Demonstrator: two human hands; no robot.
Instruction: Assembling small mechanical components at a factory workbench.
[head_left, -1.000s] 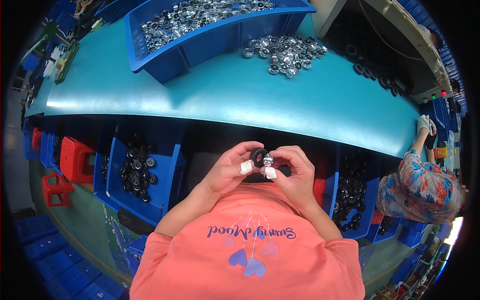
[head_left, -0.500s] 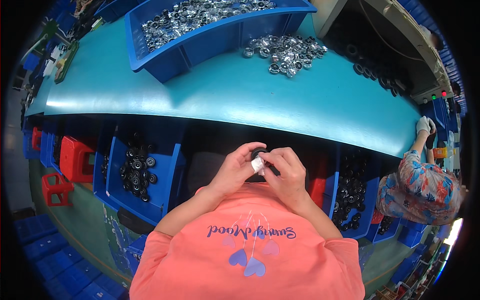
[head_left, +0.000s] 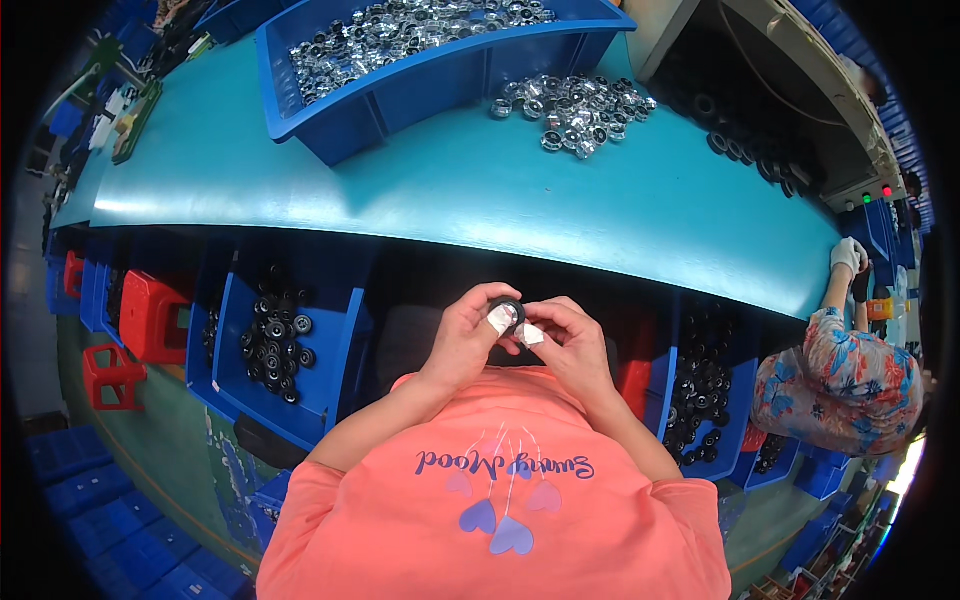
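Just off the near edge of the teal, smooth, glossy table (head_left: 480, 205), a small black ring-shaped wheel (head_left: 517, 304) is up between the two bare hands. The left hand (head_left: 462, 335) pinches it, its thumb, in a matte white wrap (head_left: 500, 319), pressed over the face; what sits inside the ring is mostly covered. The right hand (head_left: 573, 347) has its fingers curled in at the wheel's right side, its thumb also wrapped in white; whether it grips anything I cannot tell.

At the table's far side stands a long, ribbed blue plastic bin (head_left: 430, 102), heaped with shiny, clear and silvery round parts. A loose pile (head_left: 583, 118) of similar glinting pieces lies directly on the table, right of that bin. Below the table's near edge, left and right, angular blue crates (head_left: 343, 372) hold dull black wheels (head_left: 272, 345) with paler hubs.
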